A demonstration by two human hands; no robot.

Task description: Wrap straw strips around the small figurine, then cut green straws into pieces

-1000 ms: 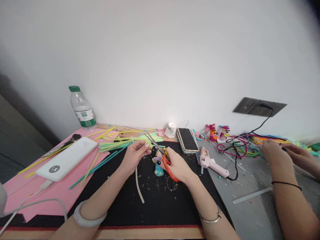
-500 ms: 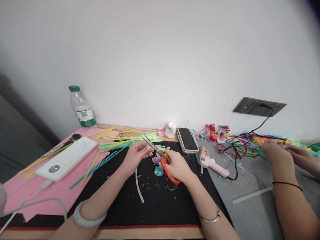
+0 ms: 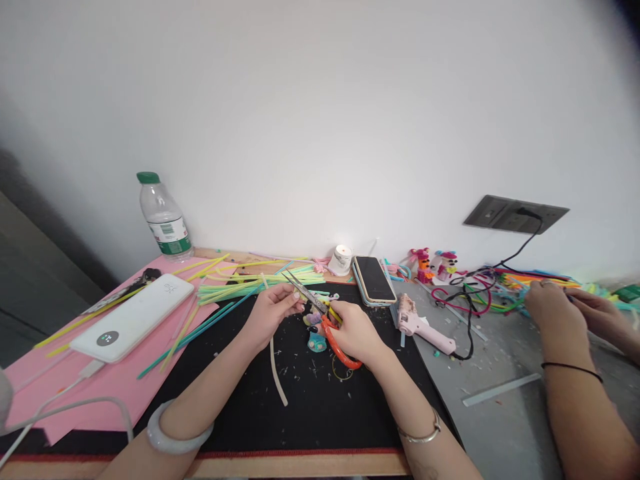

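My right hand (image 3: 356, 329) grips orange-handled scissors (image 3: 323, 312), their open blades pointing up and left. My left hand (image 3: 273, 310) is closed in a pinch just beside the blades, holding something small that I cannot make out. Both hands hover over a black mat (image 3: 310, 400). A small teal and purple figure (image 3: 316, 337) stands under the scissors. A pale bent stick (image 3: 278, 368) lies on the mat below my left hand.
Green, yellow and blue straws (image 3: 250, 283) lie behind my hands. On pink paper (image 3: 90, 380) rests a white power bank (image 3: 133, 319), with a water bottle (image 3: 164, 219) behind. A phone (image 3: 374, 279), a pink glue gun (image 3: 424, 323) and another person's hands (image 3: 555, 305) are at right.
The scissors have shifted slightly left and their blades have opened a little. My left hand keeps its pinch in place.
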